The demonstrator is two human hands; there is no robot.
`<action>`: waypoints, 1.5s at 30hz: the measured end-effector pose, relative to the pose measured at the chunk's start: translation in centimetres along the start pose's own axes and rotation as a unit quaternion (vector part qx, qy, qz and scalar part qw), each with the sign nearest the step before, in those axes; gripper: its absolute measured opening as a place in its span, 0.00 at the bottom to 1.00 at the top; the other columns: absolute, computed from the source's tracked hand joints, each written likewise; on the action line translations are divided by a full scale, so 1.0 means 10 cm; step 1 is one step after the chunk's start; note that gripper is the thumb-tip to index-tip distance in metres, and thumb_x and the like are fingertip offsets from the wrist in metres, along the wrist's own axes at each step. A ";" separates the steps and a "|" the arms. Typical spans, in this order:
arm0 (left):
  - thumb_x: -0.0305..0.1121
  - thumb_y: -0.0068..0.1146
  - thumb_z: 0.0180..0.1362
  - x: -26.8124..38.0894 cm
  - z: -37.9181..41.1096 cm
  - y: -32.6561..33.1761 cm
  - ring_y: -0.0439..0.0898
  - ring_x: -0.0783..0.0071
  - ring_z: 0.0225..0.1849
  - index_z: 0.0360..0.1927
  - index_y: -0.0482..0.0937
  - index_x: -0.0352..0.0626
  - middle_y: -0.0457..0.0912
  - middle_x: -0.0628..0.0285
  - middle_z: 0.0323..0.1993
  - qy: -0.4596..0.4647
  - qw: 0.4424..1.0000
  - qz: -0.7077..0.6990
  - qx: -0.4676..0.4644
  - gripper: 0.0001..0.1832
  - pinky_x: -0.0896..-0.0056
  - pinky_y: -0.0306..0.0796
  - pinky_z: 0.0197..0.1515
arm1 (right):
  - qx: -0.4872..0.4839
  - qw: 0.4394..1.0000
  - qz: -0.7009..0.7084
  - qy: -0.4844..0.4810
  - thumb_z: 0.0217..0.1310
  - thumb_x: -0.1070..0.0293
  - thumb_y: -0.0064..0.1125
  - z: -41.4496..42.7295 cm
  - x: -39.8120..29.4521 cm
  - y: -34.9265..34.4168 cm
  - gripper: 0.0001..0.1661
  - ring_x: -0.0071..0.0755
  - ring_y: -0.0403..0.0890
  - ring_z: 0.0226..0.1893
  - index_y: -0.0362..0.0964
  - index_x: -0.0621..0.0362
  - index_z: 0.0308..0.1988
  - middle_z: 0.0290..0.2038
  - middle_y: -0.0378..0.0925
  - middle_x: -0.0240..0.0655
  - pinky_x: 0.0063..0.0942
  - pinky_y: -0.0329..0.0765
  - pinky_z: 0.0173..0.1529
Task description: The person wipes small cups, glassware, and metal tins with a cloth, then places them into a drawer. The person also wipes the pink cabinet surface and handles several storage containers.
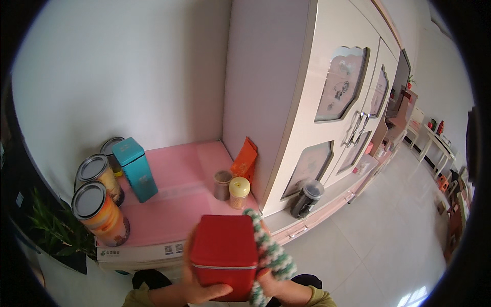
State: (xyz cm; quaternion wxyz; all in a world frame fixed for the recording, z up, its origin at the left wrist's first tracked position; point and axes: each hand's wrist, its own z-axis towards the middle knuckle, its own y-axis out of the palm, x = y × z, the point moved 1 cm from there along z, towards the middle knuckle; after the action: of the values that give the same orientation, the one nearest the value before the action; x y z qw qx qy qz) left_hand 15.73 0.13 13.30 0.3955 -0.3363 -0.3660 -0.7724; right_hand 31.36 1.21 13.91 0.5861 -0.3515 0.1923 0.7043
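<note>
A red lidded tin (224, 241) is held up in front of me, before the edge of a pink-covered surface (180, 165). My left hand (195, 282) grips it from the left, with the thumb across its near face. On the tin's right side, my right hand (269, 283) holds a green-and-white knitted cloth (274, 255) against it. Part of that cloth hangs below the hand, and most of the right fingers are hidden behind it.
On the pink surface stand a teal tin (136, 170), orange-patterned cans (100, 215), a yellow-capped toothpick holder (239, 193), a brownish container (222, 186) and an orange packet (245, 159). A dark jar (307, 199) stands on the ledge of a white cabinet (295, 153). A leafy plant (63, 226) is at left.
</note>
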 end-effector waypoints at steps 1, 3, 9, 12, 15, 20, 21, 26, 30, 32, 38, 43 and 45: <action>0.31 0.65 0.43 0.11 0.01 -0.05 0.63 0.61 0.59 0.63 0.41 0.37 0.59 0.50 0.58 -0.014 1.000 -0.026 -0.001 0.49 0.58 0.59 0.58 | -0.025 0.999 -0.021 -0.016 0.52 0.55 0.55 -0.07 0.09 0.05 0.47 0.51 0.45 0.63 0.40 0.64 0.62 0.62 0.43 0.51 0.38 0.45 0.63; 0.31 0.63 0.43 0.17 0.03 -0.11 0.70 0.61 0.53 0.59 0.53 0.36 0.68 0.50 0.52 -0.017 0.995 -0.079 0.065 0.41 0.57 0.64 0.55 | -0.064 0.997 -0.027 0.023 0.53 0.54 0.55 -0.18 0.20 0.13 0.49 0.50 0.40 0.65 0.37 0.64 0.63 0.65 0.38 0.50 0.38 0.41 0.64; 0.47 0.64 0.42 0.04 -0.07 -0.15 0.68 0.57 0.54 0.59 0.54 0.38 0.64 0.51 0.55 0.017 0.998 0.024 0.058 0.45 0.53 0.63 0.55 | 0.089 0.824 0.384 0.408 0.61 0.46 0.41 -0.41 0.41 0.30 0.41 0.37 0.54 0.62 0.43 0.64 0.62 0.62 0.51 0.44 0.31 0.50 0.64; 0.46 0.64 0.42 0.00 -0.18 -0.07 0.67 0.57 0.55 0.60 0.53 0.38 0.63 0.50 0.56 0.034 0.998 0.056 0.022 0.45 0.53 0.63 0.55 | 0.090 0.650 0.565 0.501 0.59 0.43 0.42 -0.34 0.39 0.27 0.37 0.34 0.68 0.52 0.55 0.60 0.57 0.53 0.66 0.42 0.31 0.64 0.57; 0.45 0.64 0.42 0.01 -0.14 -0.11 0.66 0.58 0.55 0.60 0.52 0.38 0.62 0.50 0.56 0.045 0.997 0.062 0.029 0.45 0.53 0.63 0.55 | 0.113 0.635 0.522 0.559 0.60 0.45 0.44 -0.40 0.35 0.29 0.33 0.32 0.70 0.50 0.59 0.60 0.55 0.50 0.69 0.40 0.29 0.67 0.54; 0.43 0.65 0.42 0.22 -0.08 -0.34 0.65 0.58 0.56 0.60 0.51 0.38 0.61 0.50 0.57 0.072 0.988 0.079 0.113 0.46 0.53 0.62 0.56 | 0.050 0.871 0.227 0.432 0.63 0.55 0.45 -0.40 0.39 0.19 0.27 0.28 0.69 0.49 0.60 0.62 0.54 0.49 0.69 0.37 0.26 0.65 0.55; 0.43 0.65 0.42 0.24 -0.10 -0.39 0.65 0.58 0.57 0.60 0.51 0.38 0.61 0.50 0.57 0.081 0.985 0.095 0.123 0.46 0.53 0.62 0.56 | 0.010 0.903 0.167 0.396 0.63 0.56 0.45 -0.35 0.34 0.15 0.27 0.28 0.67 0.51 0.58 0.63 0.54 0.50 0.68 0.37 0.26 0.63 0.56; 0.42 0.65 0.42 0.08 -0.19 -0.46 0.64 0.58 0.58 0.61 0.49 0.39 0.60 0.49 0.57 0.118 0.968 0.209 0.078 0.46 0.53 0.62 0.56 | -0.013 0.944 0.164 0.286 0.64 0.57 0.40 -0.25 0.25 -0.09 0.29 0.37 0.57 0.60 0.49 0.65 0.57 0.59 0.55 0.40 0.32 0.53 0.62; 0.41 0.65 0.42 -0.12 -0.20 -0.31 0.63 0.59 0.58 0.61 0.48 0.39 0.59 0.49 0.58 0.134 0.963 0.228 0.047 0.47 0.53 0.62 0.56 | -0.057 0.993 -0.077 -0.067 0.62 0.45 0.36 -0.07 0.38 0.02 0.37 0.40 0.59 0.59 0.49 0.62 0.59 0.59 0.56 0.43 0.34 0.58 0.60; 0.35 0.67 0.41 -0.14 -0.07 -0.13 0.61 0.59 0.59 0.62 0.43 0.39 0.56 0.48 0.59 0.162 0.982 0.086 0.050 0.50 0.53 0.61 0.56 | -0.008 0.998 -0.033 -0.052 0.64 0.51 0.36 -0.31 0.47 0.07 0.32 0.42 0.57 0.59 0.48 0.59 0.60 0.61 0.52 0.45 0.33 0.57 0.60; 0.30 0.69 0.38 -0.20 -0.16 0.11 0.57 0.57 0.62 0.64 0.37 0.44 0.54 0.50 0.60 0.082 0.993 0.049 -0.065 0.56 0.55 0.56 0.59 | -0.023 0.976 0.156 0.150 0.62 0.48 0.36 -0.29 0.17 -0.15 0.34 0.42 0.59 0.58 0.50 0.60 0.59 0.59 0.55 0.45 0.34 0.58 0.59; 0.35 0.64 0.40 -0.04 -0.01 -0.09 0.66 0.53 0.56 0.60 0.46 0.36 0.62 0.44 0.55 0.023 0.999 -0.013 0.028 0.47 0.53 0.64 0.55 | -0.078 0.994 0.041 0.064 0.61 0.45 0.37 -0.31 0.25 0.14 0.36 0.41 0.61 0.57 0.51 0.61 0.59 0.58 0.57 0.44 0.34 0.59 0.59; 0.41 0.62 0.41 0.08 0.06 -0.08 0.70 0.53 0.53 0.58 0.52 0.31 0.66 0.43 0.53 -0.004 0.997 -0.009 0.081 0.44 0.53 0.65 0.55 | -0.095 0.993 0.035 0.066 0.60 0.44 0.37 -0.30 0.24 0.26 0.37 0.41 0.62 0.57 0.52 0.61 0.58 0.58 0.58 0.44 0.34 0.59 0.59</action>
State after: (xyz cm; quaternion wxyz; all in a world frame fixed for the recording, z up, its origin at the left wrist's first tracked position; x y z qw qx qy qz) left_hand 14.83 0.63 14.01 0.4129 -0.3030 -0.4318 -0.7424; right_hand 29.53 0.17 9.74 0.5110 -0.4444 0.1748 0.7147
